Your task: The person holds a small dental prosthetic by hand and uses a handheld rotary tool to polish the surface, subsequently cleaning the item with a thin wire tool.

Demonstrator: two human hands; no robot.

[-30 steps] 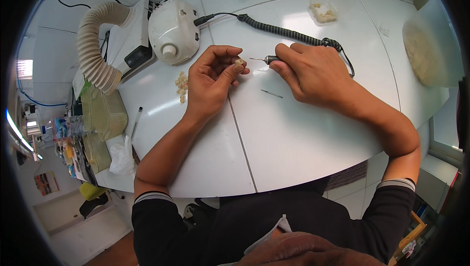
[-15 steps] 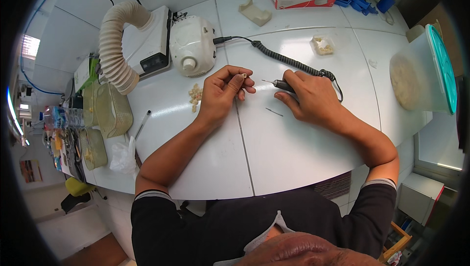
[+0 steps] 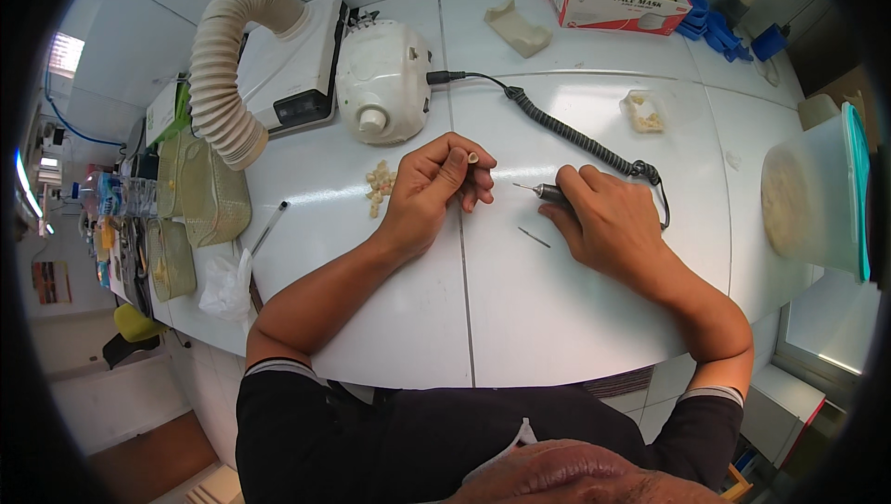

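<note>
My left hand [image 3: 429, 190] pinches a small cream hollow piece [image 3: 472, 159], its opening visible, between thumb and fingers. My right hand [image 3: 613, 226] is closed round a dark rotary handpiece [image 3: 549, 192], whose fine tip points left toward that piece without touching it. A cluster of small cream pieces [image 3: 379, 179] lies left of my left hand. A thin dark rod [image 3: 535, 238] lies below the handpiece. The handpiece's coiled cord [image 3: 561, 128] runs to a white control unit [image 3: 390, 77] with a knob, behind my left hand.
A white machine [image 3: 288, 58] with a ribbed hose [image 3: 223, 86] stands back left, near mesh baskets [image 3: 218, 207], a plastic bag [image 3: 223, 290] and a pen [image 3: 269, 226]. A small tray [image 3: 645, 114], red-white box [image 3: 608, 7] and beige block [image 3: 517, 29] are behind; a large tub [image 3: 807, 188] is right.
The view has shifted. The gap between the handpiece tip and the held piece has widened slightly, and the piece in my left fingers now shows its opening more clearly.
</note>
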